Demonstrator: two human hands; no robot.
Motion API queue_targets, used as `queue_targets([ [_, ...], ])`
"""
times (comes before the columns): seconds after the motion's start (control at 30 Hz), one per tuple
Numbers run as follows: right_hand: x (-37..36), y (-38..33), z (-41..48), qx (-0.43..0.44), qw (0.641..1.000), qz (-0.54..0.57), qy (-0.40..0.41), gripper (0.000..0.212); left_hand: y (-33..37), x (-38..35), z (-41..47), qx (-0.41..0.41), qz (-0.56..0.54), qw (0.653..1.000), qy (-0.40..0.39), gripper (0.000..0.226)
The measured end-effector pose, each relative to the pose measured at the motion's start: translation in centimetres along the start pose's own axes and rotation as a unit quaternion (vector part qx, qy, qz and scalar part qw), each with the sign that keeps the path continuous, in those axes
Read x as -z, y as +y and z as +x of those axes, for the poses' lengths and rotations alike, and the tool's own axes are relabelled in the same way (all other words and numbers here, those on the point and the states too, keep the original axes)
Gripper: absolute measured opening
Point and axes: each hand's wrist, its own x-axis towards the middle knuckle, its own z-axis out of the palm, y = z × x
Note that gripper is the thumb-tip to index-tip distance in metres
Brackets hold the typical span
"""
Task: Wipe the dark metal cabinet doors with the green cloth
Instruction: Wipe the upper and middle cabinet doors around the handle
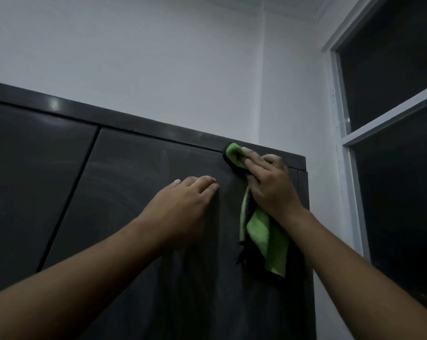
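The dark metal cabinet fills the lower left of the head view, with a right door (pixel 134 192) and a left door (pixel 31 168) split by a thin seam. My right hand (pixel 268 185) grips the green cloth (pixel 264 231) and presses its bunched tip against the top right corner of the right door, just under the cabinet's top edge. The rest of the cloth hangs down below that hand. My left hand (pixel 183 204) rests flat on the right door, fingers straight, to the left of the cloth. Faint wipe streaks show on both doors.
A pale wall (pixel 183 57) rises above and behind the cabinet. A window (pixel 391 119) with a light frame and dark panes stands close to the cabinet's right side. The cabinet's top rim (pixel 158 128) runs diagonally across the view.
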Motion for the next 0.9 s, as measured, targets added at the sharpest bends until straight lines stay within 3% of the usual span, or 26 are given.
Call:
queue_targets([
  [0.17,2.2,4.2,-0.8,-0.226,0.974,-0.002,0.025,0.044,0.2,0.7,0.4,-0.014,-0.03,0.999,-0.022,0.079],
  [0.37,1.9,2.5,-2.6,-0.307,0.951,-0.013,0.032,0.045,-0.6,0.3,-0.1,-0.037,-0.047,0.998,-0.031,0.087],
  [0.57,3.1,1.4,-6.5,-0.275,0.96,-0.048,-0.026,0.044,-0.8,-1.1,-0.3,-0.045,-0.026,0.998,-0.034,0.086],
  [0.73,5.1,5.0,-3.4,-0.208,0.97,-0.096,-0.085,0.041,0.0,-1.1,0.1,-0.037,-0.001,0.998,-0.047,0.082],
  [0.9,2.6,4.8,-1.4,-0.262,0.962,-0.077,0.015,0.041,0.1,-1.0,0.1,-0.029,-0.016,0.998,-0.045,0.089],
])
